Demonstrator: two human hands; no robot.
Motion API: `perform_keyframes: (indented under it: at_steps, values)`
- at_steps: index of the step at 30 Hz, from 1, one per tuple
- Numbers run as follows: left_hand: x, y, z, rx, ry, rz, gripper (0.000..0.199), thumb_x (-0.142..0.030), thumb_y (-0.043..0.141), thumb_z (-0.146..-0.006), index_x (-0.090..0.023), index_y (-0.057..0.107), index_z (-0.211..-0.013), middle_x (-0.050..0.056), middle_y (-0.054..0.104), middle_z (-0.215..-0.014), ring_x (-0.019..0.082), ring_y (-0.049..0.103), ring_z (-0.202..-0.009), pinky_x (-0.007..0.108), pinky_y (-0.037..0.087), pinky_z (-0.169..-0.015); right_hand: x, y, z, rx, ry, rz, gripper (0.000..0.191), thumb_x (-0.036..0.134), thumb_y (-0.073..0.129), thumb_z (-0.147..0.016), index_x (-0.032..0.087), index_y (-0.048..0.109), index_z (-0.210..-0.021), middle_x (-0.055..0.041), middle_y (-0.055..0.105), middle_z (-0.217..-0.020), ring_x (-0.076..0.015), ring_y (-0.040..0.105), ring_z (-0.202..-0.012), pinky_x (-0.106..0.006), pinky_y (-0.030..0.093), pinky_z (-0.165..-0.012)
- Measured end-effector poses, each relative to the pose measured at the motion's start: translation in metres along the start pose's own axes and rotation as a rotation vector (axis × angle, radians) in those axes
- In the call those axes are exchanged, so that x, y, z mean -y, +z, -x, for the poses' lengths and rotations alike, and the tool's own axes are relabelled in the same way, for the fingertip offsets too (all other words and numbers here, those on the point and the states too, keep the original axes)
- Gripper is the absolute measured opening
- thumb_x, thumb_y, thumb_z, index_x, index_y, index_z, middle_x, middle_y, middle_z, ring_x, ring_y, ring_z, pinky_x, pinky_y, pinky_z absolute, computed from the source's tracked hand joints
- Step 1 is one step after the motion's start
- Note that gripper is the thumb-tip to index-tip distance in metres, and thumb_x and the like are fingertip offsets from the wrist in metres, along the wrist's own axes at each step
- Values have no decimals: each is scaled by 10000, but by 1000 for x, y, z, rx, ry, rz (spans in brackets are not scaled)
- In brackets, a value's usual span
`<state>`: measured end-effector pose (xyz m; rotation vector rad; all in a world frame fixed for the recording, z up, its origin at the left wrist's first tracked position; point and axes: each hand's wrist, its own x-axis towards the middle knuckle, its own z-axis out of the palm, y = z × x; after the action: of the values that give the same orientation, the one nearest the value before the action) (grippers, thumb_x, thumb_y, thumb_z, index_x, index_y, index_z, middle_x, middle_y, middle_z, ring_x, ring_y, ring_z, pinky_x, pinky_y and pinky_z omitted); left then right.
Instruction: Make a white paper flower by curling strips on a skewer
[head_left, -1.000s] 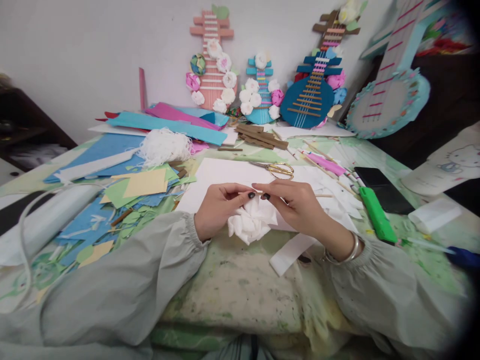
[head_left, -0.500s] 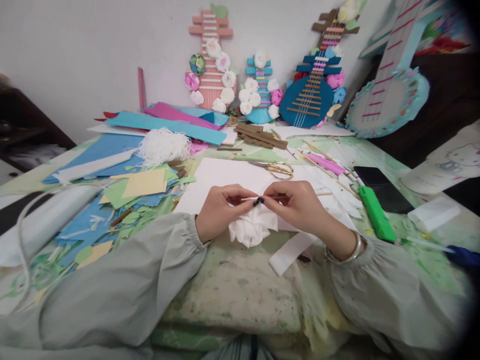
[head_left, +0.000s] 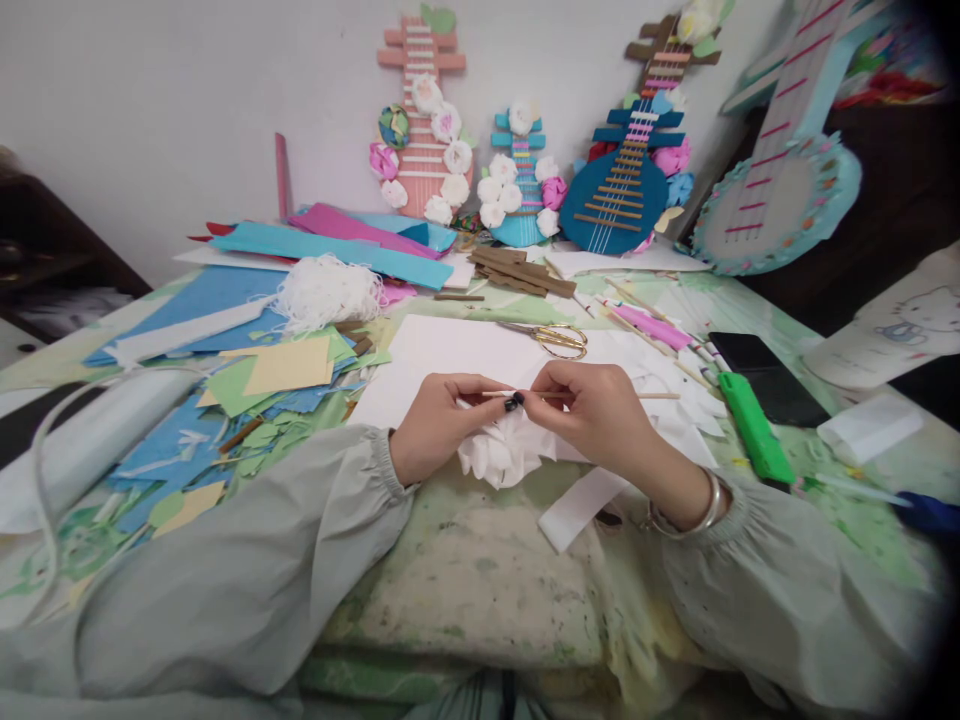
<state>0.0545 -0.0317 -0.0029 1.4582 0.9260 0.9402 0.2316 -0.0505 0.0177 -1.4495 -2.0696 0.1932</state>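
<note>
A white ruffled paper flower (head_left: 504, 452) hangs under my fingertips, over the near edge of the white sheet (head_left: 431, 345). My left hand (head_left: 442, 418) is closed, its thumb and fingers pinching the top of the flower close to a thin wooden stick (head_left: 661, 396). My right hand (head_left: 589, 405) pinches that stick, which lies crosswise through both hands and pokes out to the right. The fingertips of both hands meet, so the exact spot where paper and stick touch is hidden. Below my right wrist lies a white paper strip (head_left: 583, 508).
Gold-handled scissors (head_left: 562, 341) lie beyond my hands. To the left are paper scraps (head_left: 289, 368) and white string (head_left: 330, 292). A green tool (head_left: 756, 428) and black phone (head_left: 766, 378) lie right. Decorated paper instruments (head_left: 626, 195) lean against the wall.
The wooden stick reaches a little farther out to the right. The flower has shifted slightly upward beneath my fingers, and both hands keep their pinch in nearly the same place.
</note>
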Motion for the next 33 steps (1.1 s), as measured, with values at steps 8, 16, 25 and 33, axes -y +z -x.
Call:
perform_keyframes:
  at_steps: [8,16,25,33]
  values:
    - [1,0,-1,18,-38,104,288,-275,730,-671,-89,732,-891,73,718,-772,132,595,-655,212,437,-569,1,3,1,-26,-32,58,196,310,562,-768,166,612,-646,3,593,-565,-91,467,-516,-225,276,-523]
    - [5,-1,0,73,-52,222,319,-309,725,-689,-108,723,-936,80,719,-816,130,605,-667,212,449,-583,5,3,3,-96,-11,86,195,322,584,-748,171,588,-624,17,578,-542,-91,473,-510,-223,255,-509]
    - [-1,-1,0,32,121,-15,238,-318,666,-744,-114,728,-849,57,688,-761,125,567,-665,216,421,-596,2,-3,2,-15,-91,29,231,279,504,-827,162,584,-645,9,568,-583,-81,431,-523,-229,250,-522]
    - [-1,-2,0,14,251,-201,218,-312,631,-769,-132,727,-846,57,677,-785,135,569,-707,212,411,-600,-3,-6,-2,29,-40,-39,296,350,542,-828,154,605,-615,9,556,-549,-79,425,-511,-228,263,-509]
